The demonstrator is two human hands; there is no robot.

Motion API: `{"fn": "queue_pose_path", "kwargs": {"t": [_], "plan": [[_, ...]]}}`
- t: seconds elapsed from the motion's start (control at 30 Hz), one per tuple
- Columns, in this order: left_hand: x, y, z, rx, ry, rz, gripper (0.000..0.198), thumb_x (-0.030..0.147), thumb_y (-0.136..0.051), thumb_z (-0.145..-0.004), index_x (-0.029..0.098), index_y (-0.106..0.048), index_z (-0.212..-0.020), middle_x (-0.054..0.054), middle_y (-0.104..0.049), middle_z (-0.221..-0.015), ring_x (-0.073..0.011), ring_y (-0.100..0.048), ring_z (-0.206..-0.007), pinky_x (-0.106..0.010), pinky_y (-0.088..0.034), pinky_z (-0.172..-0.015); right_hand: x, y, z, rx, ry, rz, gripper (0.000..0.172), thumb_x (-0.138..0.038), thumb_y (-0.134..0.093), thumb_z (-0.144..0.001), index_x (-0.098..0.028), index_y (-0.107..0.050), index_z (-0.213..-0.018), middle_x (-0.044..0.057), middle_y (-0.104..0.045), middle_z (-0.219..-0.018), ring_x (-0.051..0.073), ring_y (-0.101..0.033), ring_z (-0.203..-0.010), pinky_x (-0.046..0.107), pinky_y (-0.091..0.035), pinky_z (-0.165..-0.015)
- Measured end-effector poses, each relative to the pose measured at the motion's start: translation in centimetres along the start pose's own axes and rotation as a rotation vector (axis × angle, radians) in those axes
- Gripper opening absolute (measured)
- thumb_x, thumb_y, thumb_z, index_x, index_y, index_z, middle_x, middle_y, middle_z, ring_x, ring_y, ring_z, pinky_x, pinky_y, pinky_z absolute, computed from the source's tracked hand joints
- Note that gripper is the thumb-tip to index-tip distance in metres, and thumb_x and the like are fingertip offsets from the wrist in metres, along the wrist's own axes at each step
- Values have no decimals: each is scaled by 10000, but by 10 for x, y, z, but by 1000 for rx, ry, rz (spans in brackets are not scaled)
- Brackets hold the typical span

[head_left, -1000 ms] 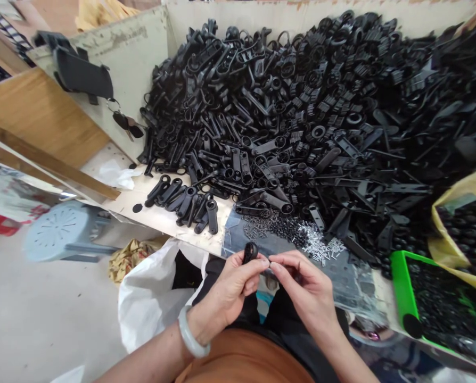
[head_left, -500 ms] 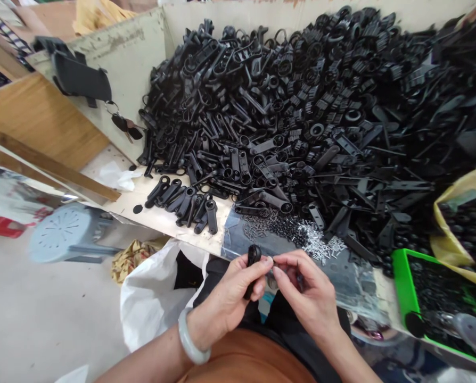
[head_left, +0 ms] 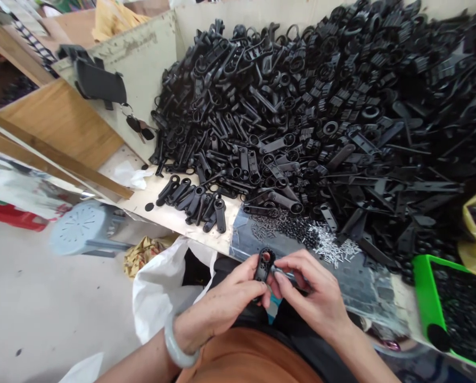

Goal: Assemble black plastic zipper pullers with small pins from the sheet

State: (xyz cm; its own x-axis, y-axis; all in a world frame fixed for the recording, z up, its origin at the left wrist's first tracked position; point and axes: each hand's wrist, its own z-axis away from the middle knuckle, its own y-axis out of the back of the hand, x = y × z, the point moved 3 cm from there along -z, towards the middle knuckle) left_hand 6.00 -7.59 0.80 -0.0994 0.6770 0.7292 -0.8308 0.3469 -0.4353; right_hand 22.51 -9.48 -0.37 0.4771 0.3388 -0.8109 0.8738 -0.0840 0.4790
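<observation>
My left hand (head_left: 230, 298) pinches a small black plastic lever piece (head_left: 263, 264) with a ring at its top, held upright just below the table edge. Beside it, my right hand (head_left: 308, 290) is closed, its fingertips pressed against the piece and around a thin metal pin (head_left: 282, 273). A pale bangle (head_left: 173, 346) circles my left wrist. Just beyond the hands lie a heap of small silver pins (head_left: 334, 247) and tiny dark bits (head_left: 286, 223) on a grey sheet. A huge pile of black plastic parts (head_left: 321, 106) covers the table behind.
A row of finished black levers (head_left: 194, 199) lies at the table's front left. A green tray (head_left: 429, 298) of black pieces sits at right, a yellow bag (head_left: 475, 239) beyond it. A white sack (head_left: 162, 287) hangs under the edge. A grey stool (head_left: 80, 229) stands on the floor.
The black piece has been turned so its ringed face shows. Both hands drew slightly closer together and lower; the view shifted a little to the left.
</observation>
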Motion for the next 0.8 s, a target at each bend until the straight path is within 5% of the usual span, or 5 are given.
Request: {"fn": "queue_pose_path", "kwargs": {"t": [0.37,0.57,0.8], "plan": [[-8,8,-2,10,-67,-301,183,102,-500,-798,215,-539,-936,21,-514,-836,-152,-467,-831,-277,-384,-788,2,-7,0,-59,-20,19,100,-145,-633,-970,-216,-670,-1031,-3,-655,-844,99,-521,-571,234,-420,-516],[-8,7,-3,-3,-113,-262,195,96,-495,-810,206,-557,-960,14,-552,-868,-134,-497,-806,-258,-413,-782,-2,-7,0,-74,-41,-113,167,-109,-583,-1006,-214,-711,-984,4,-652,-824,111,-624,-659,231,-472,-594],[-13,19,-13,40,-168,-409,181,351,-500,-1007,184,-570,-991,23,-568,-768,-91,-443,-587,-234,-353,-566,-5,-7,5,-152,-13,24,261,-115,-538,-1019,-221,-703,-1192,41,-696,-966,133,-690,-806,237,-546,-743]]}}
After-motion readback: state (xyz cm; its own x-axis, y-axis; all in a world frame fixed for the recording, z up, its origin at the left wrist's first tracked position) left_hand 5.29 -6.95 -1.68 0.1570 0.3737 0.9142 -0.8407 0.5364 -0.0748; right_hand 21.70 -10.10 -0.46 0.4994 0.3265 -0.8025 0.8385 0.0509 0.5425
